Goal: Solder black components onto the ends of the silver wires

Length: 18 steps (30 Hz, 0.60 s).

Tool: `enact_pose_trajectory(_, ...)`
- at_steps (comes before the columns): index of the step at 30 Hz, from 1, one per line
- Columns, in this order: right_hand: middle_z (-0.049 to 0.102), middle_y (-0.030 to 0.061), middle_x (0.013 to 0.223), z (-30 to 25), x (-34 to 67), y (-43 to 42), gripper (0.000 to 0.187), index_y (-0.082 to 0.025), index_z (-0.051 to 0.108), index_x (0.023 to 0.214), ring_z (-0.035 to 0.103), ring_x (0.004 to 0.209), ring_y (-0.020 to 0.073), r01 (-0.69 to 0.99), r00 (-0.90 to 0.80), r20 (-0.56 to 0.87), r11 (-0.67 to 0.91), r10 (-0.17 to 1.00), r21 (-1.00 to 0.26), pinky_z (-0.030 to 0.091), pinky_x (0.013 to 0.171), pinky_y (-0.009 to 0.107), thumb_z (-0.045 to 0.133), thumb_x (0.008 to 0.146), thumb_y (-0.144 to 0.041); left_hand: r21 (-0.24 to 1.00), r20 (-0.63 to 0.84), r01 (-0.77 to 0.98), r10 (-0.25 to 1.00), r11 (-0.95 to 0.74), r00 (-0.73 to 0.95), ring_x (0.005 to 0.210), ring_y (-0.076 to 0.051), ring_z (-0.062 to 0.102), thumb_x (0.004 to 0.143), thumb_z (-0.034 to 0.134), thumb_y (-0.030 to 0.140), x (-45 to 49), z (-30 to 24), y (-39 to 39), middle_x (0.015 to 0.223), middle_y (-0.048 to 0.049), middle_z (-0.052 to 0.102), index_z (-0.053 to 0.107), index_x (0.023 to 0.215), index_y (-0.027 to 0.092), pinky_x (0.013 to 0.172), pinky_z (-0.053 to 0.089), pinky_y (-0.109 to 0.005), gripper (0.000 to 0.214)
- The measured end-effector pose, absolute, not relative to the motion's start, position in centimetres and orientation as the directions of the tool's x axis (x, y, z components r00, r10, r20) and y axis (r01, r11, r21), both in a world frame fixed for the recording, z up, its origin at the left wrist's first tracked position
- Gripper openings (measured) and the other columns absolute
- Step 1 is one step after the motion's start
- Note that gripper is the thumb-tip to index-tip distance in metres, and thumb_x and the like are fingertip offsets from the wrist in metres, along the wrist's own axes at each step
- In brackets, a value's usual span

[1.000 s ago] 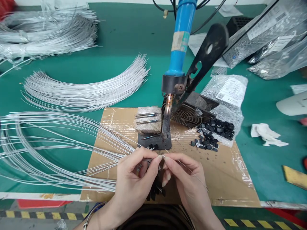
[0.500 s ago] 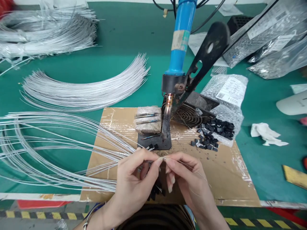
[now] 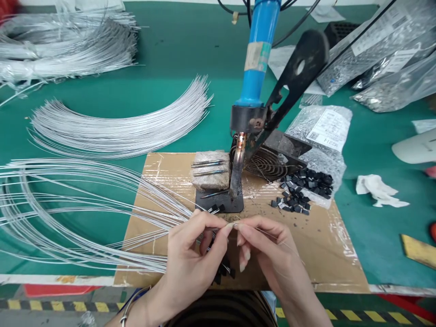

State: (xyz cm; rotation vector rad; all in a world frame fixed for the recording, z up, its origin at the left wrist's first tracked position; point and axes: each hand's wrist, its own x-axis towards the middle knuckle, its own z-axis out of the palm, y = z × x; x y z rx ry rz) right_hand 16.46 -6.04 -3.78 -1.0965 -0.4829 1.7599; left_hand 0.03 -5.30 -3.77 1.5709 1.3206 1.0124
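Note:
My left hand (image 3: 195, 250) is closed, thumb and forefinger pinched at the tips. Thin white wires (image 3: 150, 213) run from the left up to and under it. My right hand (image 3: 274, 254) pinches so close that the fingertips of both hands nearly touch. A fine, pale wire (image 3: 289, 247) trails from the right fingertips over that hand. What lies right between the fingertips is too small to make out. Small black connectors (image 3: 225, 268) on wire ends show below the left hand, and a few more black connectors (image 3: 218, 208) lie just above it.
Ahead stands a blue soldering iron (image 3: 252, 81) in a black holder, tip down by a tip-laden sponge block (image 3: 210, 175). Loose black pieces (image 3: 306, 186) spill from a plastic bag (image 3: 323, 131). Cardboard (image 3: 327, 259) covers the near bench. A wire bundle (image 3: 119, 129) lies farther left.
Both hands have shifted very slightly to the right, still pinching at the same spot. The wires and the iron stay nearly where they were.

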Motion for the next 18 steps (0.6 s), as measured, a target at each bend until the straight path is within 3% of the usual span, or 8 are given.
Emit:
enact_pose_trajectory(9,0.068,-0.0018,0.065,-4.4,15.2,-6.4,0.013,-0.018,0.083,0.08,0.061,0.046,0.0059,-0.618,-0.06,-0.453,-0.389,0.89,-0.683,0.053,0.049,0.016,0.085,0.085,-0.031,0.932,0.129,0.333,0.989,-0.144,0.067,0.058,-0.011,0.053,0.094,0.068,0.008,0.6,-4.3,-5.6,0.069,0.0041,0.065,0.069,0.092,0.025,0.056,0.041,-0.024,0.017)
enact_pose_trajectory(18,0.067,-0.0028,0.061,-5.0,13.7,-6.9,0.015,-0.02,0.083,0.076,0.059,0.046,0.0043,-0.698,-0.009,-0.468,-0.34,0.884,-0.63,0.054,0.049,0.013,0.085,0.084,-0.033,0.937,0.157,0.313,0.988,-0.152,0.009,0.059,-0.01,0.058,0.094,0.069,0.008,1.0,-4.7,-5.9,0.072,0.0036,0.067,0.069,0.092,0.024,0.055,0.045,-0.021,0.016)
